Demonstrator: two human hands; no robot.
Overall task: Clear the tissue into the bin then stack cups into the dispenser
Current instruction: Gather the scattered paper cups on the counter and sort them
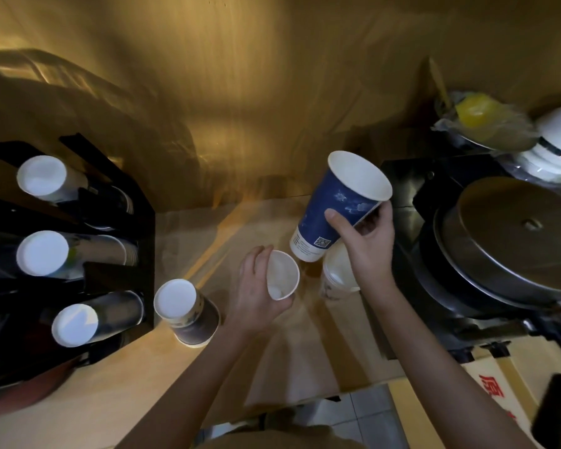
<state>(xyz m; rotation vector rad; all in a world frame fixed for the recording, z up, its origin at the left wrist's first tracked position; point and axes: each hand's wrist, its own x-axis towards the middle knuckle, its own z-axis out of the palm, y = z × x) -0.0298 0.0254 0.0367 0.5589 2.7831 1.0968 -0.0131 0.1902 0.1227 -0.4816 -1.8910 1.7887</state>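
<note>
Right hand: the right hand (366, 244) grips a tall blue paper cup (337, 205), tilted with its open mouth toward the wall, raised above the tabletop (110, 384).
Left hand: the left hand (256, 286) closes around a small white cup (282, 275) from its left side; pale lumps lie inside it, possibly crumpled tissue, though the blur leaves that unsure.
Beneath the blue cup: another white cup (337, 277) stands on the tabletop, partly hidden by the right wrist.
Near the dispenser: a dark patterned cup (188, 312) rests upside down, its white base up, just beside the rack's lower corner.
Dispenser: the black cup dispenser (143, 228) at left carries three slanted stacks of cups, their white bases facing the camera.
Right side: a round metal lid (515, 231) sits on a dark appliance, with stacked white bowls (554, 150) behind it.
</note>
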